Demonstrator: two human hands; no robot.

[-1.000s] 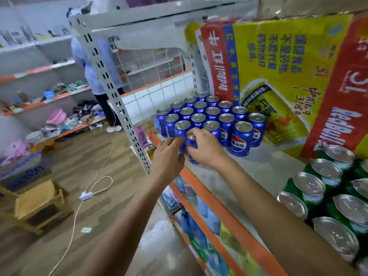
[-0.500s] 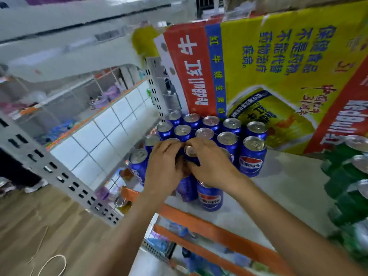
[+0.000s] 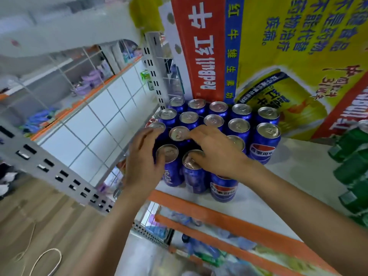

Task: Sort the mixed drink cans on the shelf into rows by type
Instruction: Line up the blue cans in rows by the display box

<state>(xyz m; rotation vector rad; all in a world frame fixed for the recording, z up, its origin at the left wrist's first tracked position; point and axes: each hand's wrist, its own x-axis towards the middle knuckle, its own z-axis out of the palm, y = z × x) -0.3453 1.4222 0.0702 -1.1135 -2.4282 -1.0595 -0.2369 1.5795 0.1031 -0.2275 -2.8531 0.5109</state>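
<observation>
Since the earlier clasp the hands had parted, the left hand point(image 3: 143, 158) loosely cupping the flank and the right hand point(image 3: 219, 154) spread over the tops, gripping nothing, seemingly squaring the blue Pepsi cans point(image 3: 266, 144) into the left back corner of the shelf point(image 3: 298, 176).

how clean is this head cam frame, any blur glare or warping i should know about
Head view: blue cans, left hand and right hand fairly sharp; silver can tops carry soft glare; green cans at the right edge and the white shelf board top left are smeared; the wide lens slants the perforated upright and orange shelf edge.
</observation>
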